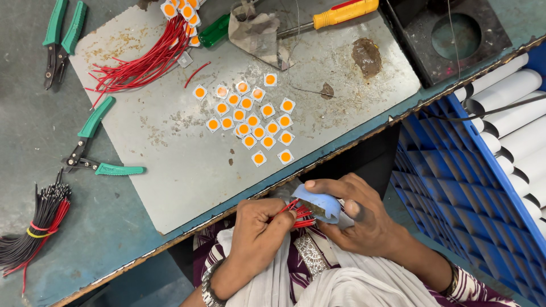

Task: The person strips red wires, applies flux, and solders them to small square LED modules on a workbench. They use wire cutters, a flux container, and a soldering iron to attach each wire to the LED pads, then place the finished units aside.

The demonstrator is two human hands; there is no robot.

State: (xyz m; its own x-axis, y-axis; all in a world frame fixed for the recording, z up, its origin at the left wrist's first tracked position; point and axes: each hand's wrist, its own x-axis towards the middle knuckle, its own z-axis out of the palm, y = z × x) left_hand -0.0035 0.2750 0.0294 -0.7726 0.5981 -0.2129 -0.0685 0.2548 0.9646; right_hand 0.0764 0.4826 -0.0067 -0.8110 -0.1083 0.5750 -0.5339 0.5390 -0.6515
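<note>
— Any packages, labels, signs or screens around the grey work plate point(170, 148)?

— None that I can make out. No box, bag, tag, sign or display shows on it or beside it.

— And the blue crate point(455, 170) to the right of the plate?

— It carries no visible label either; only its bare lattice wall shows.

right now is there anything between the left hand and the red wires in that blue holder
Nothing visible: the left hand already pinches the red wires where they leave the blue holder, which the right hand grips.
</note>
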